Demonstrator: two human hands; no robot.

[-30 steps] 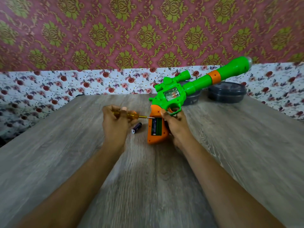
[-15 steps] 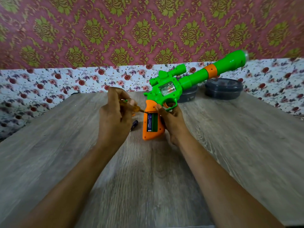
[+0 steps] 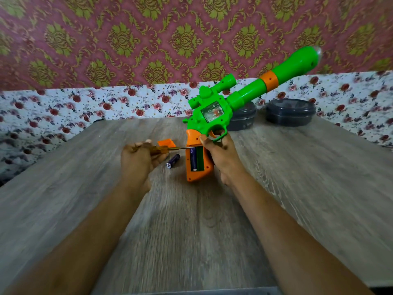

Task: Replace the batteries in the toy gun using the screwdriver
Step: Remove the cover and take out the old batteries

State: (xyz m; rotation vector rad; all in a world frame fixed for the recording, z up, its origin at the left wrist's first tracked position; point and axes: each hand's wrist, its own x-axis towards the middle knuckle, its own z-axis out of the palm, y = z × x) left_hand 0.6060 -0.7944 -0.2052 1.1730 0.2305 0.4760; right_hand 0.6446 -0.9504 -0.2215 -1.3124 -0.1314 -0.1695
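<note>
Plastic all over, so the green-and-orange hollow plastic toy gun (image 3: 214, 116) should be light and stiff, though long and nose-heavy with that barrel running to the upper right of the frame. It sits centre frame, butt of the orange grip on the grey wood-grain table (image 3: 297, 188). The right hand (image 3: 221, 156) is wrapped round the back of the grip near the trigger guard, which looks like the sensible hold since it leaves the open battery bay facing left. One dark purple cylindrical battery in the bay (image 3: 193, 158) is seated; the slot beside it looks empty, I think, but it's small in the picture.

The left hand (image 3: 138, 158) is clenched on the amber-handled screwdriver (image 3: 170, 149), shaft level, tip at the top edge of the bay. Go easy prying: thin plastic and spring contacts bend.

A loose purple battery (image 3: 172, 161) lies on the table between the hands; smooth, round, will roll. The small orange plastic cover (image 3: 166, 143) is just behind the screwdriver.
</note>
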